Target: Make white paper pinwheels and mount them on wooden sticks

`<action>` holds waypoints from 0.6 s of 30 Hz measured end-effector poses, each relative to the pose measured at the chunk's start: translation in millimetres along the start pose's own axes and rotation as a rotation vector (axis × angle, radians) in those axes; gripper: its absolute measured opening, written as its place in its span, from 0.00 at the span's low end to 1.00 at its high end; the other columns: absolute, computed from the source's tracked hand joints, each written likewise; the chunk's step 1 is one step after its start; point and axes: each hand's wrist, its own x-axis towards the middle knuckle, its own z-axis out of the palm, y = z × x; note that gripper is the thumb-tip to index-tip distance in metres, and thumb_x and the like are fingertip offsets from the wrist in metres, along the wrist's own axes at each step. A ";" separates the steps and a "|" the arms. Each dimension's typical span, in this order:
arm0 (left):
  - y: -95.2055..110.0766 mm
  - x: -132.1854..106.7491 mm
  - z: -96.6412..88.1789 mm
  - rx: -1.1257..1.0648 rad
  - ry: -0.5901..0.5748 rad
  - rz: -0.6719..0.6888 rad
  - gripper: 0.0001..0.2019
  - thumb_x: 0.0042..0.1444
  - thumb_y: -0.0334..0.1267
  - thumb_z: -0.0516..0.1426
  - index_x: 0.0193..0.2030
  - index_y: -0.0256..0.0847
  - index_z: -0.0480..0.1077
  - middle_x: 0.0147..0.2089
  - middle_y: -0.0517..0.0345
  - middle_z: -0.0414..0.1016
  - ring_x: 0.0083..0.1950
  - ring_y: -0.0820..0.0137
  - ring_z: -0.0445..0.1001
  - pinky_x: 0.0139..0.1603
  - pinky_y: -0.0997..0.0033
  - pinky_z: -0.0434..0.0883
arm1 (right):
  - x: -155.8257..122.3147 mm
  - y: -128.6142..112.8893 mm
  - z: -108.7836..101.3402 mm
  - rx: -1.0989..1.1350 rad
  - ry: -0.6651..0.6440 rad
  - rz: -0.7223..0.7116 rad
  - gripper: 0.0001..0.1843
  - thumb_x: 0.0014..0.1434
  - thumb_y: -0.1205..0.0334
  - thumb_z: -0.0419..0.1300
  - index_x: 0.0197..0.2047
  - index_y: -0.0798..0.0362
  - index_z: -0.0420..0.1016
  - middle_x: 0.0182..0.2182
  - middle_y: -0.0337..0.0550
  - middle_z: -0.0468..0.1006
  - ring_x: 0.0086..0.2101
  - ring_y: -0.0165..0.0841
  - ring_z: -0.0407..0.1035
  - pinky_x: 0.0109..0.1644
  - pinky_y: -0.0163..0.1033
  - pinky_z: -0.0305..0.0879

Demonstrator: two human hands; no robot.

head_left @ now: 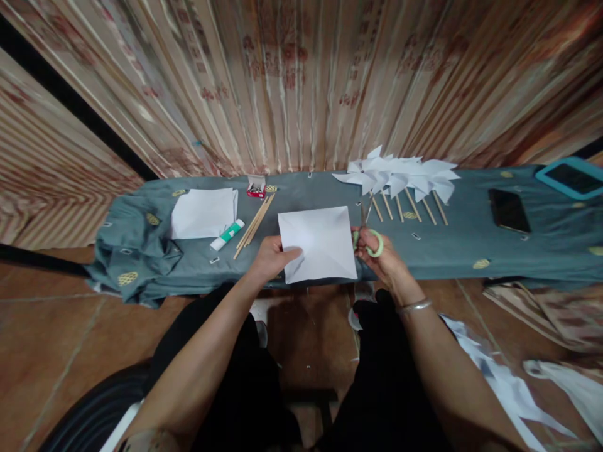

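Observation:
A square sheet of white paper [320,245] with faint diagonal creases is pinched at its left edge by my left hand [273,257], thumb on top. At the sheet's right side, my right hand [379,254] has its fingers through the light green handles of a pair of scissors [375,243]. The blades point away from me, beside the paper's right edge. Whether the right fingertips also touch the paper I cannot tell. Beyond the scissors lie several white paper pinwheels [405,174] on wooden sticks, overlapping in a row.
On the cloth-covered bench [461,245] lie a paper stack [205,213], a glue stick [227,235], wooden sticks [254,226] and a small red box [256,186]. A phone [509,210] and a blue-framed tablet [575,177] are at right. Paper scraps [504,383] lie below right.

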 end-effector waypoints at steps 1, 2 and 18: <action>-0.4 0.0 0.1 0.031 0.005 0.008 0.02 0.36 0.31 0.64 0.21 0.39 0.75 0.22 0.63 0.75 0.24 0.72 0.69 0.29 0.73 0.65 | 0.3 1.5 1.9 -0.013 0.021 -0.003 0.29 0.32 0.39 0.75 0.33 0.49 0.79 0.24 0.35 0.76 0.24 0.27 0.66 0.25 0.32 0.61; -0.6 -0.1 0.2 0.059 0.009 0.015 0.01 0.37 0.31 0.63 0.20 0.39 0.75 0.22 0.64 0.75 0.24 0.73 0.68 0.28 0.74 0.64 | 0.8 3.1 3.5 -0.026 0.040 -0.004 0.28 0.31 0.41 0.76 0.32 0.50 0.79 0.23 0.34 0.75 0.23 0.26 0.65 0.25 0.32 0.60; 4.3 -2.7 8.3 -0.379 0.025 0.000 0.22 0.34 0.45 0.72 0.38 0.38 0.79 0.37 0.53 0.81 0.39 0.65 0.78 0.44 0.66 0.72 | 19.3 9.8 10.1 0.019 0.312 -0.105 0.18 0.34 0.57 0.73 0.30 0.49 0.74 0.22 0.31 0.71 0.23 0.27 0.62 0.28 0.35 0.57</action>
